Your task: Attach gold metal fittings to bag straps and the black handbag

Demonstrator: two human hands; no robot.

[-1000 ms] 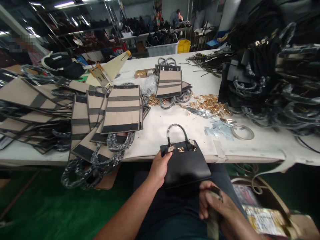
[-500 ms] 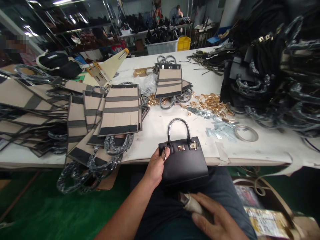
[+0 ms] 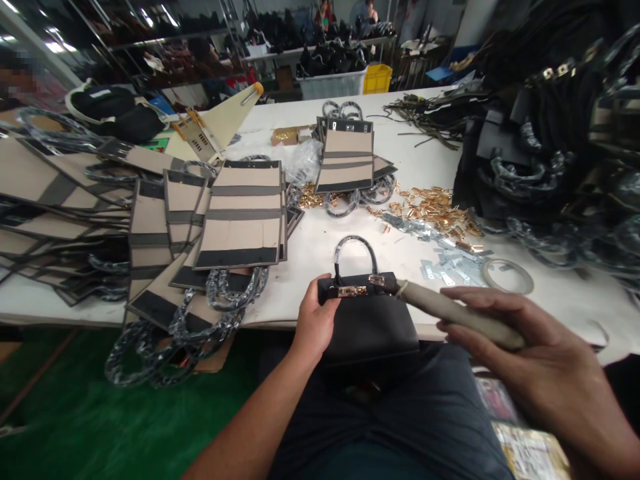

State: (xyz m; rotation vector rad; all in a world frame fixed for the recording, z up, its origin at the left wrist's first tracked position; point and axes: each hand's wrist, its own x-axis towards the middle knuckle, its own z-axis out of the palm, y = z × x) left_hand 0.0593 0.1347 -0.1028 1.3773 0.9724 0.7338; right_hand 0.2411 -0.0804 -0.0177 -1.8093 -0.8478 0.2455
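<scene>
At the near edge of the surface (image 3: pixel 350 233), the left hand (image 3: pixel 314 319) grips a black bag (image 3: pixel 367 327) by its top corner, propped on the lap. The right hand (image 3: pixel 530 360) clutches a tool (image 3: pixel 450 310), tip at the gold clasp (image 3: pixel 377 280). The step looks like working the clasp; next calls for steady pressure with the bag braced.

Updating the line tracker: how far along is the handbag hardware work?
Done, apparently: a large pile of black bags with handles sits at right. In hand: the left hand steadies a black handbag while the right hand brings a taped tool to its gold clasp. Left: loose gold fittings and stacked tan panels remain on the table.
</scene>
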